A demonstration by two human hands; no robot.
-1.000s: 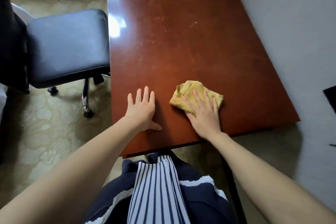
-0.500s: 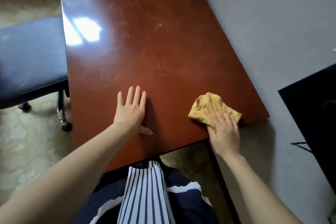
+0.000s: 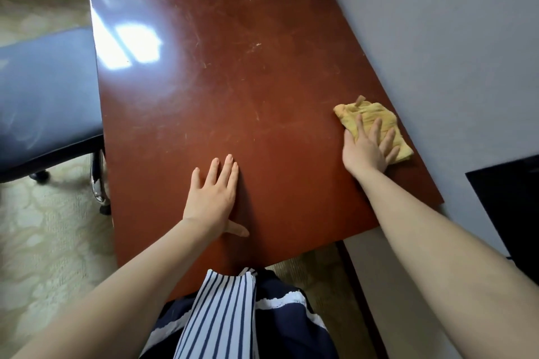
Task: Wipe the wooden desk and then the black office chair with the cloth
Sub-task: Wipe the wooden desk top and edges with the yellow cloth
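Head view: we look down along the wooden desk (image 3: 233, 81), whose long right edge runs beside a grey wall (image 3: 437, 38); the right hand (image 3: 368, 148) lies flat, its straight fingers pressing the crumpled yellow cloth (image 3: 372, 115) onto the desk at that right edge, not far from the near corner; the left hand (image 3: 214, 198) we find open too, palm down on bare wood, thumb spread, well apart from the cloth; the black office chair (image 3: 46, 96) stands just beside the desk's left edge, on pale patterned carpet (image 3: 43, 242).
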